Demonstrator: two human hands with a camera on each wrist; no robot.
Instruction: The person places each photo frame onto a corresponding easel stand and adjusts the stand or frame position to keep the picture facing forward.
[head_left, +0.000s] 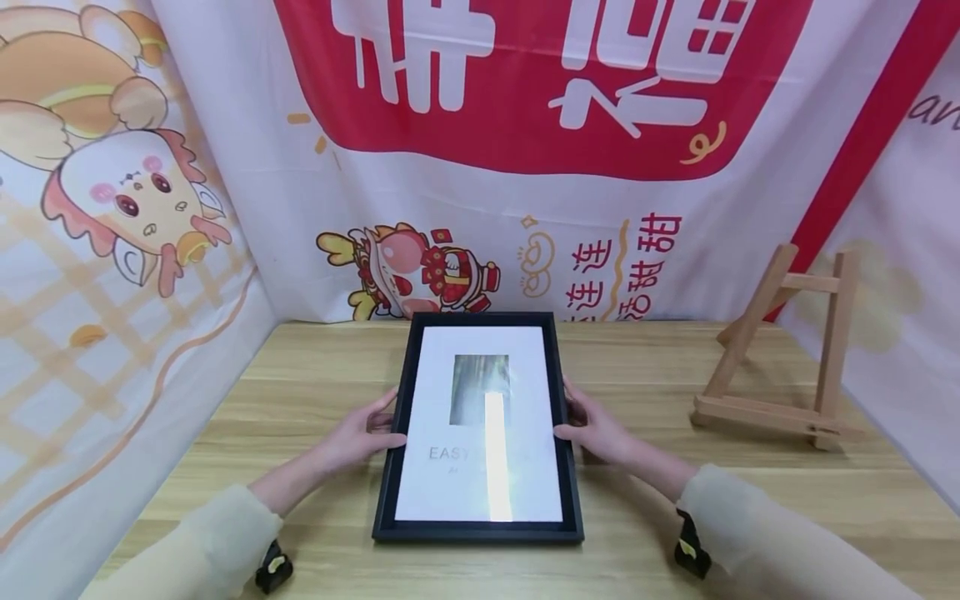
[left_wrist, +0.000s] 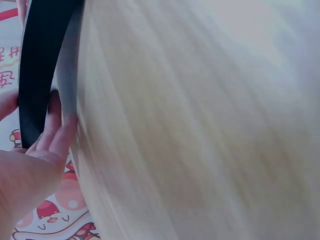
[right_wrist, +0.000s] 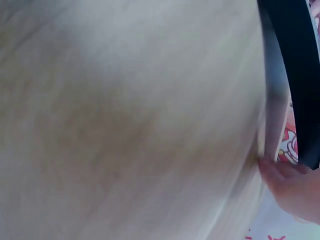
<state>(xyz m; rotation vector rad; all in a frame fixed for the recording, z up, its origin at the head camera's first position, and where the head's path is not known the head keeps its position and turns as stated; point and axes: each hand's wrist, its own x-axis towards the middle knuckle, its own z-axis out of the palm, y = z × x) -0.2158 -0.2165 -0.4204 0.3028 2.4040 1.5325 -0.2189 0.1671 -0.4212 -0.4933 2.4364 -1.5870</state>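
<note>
A black picture frame [head_left: 442,487] stands lengthwise before me in the head view, with a white mount, a small dark picture and grey lettering. A bright reflection streaks its glass and hides part of the lettering. My left hand [head_left: 358,439] grips its left side, thumb on the front edge. On the right side my right hand [head_left: 597,431] holds it the same way. Fingers of the left hand [left_wrist: 30,175] reach under the black edge [left_wrist: 42,65] in the left wrist view. The right wrist view shows the right hand [right_wrist: 292,192] at the opposite edge [right_wrist: 297,75].
A small wooden easel [head_left: 828,358] stands at the right of the wood-grain table [head_left: 315,379]. Printed white and red cloth [head_left: 495,158] hangs behind the table's back edge, with more cloth along the left and right sides.
</note>
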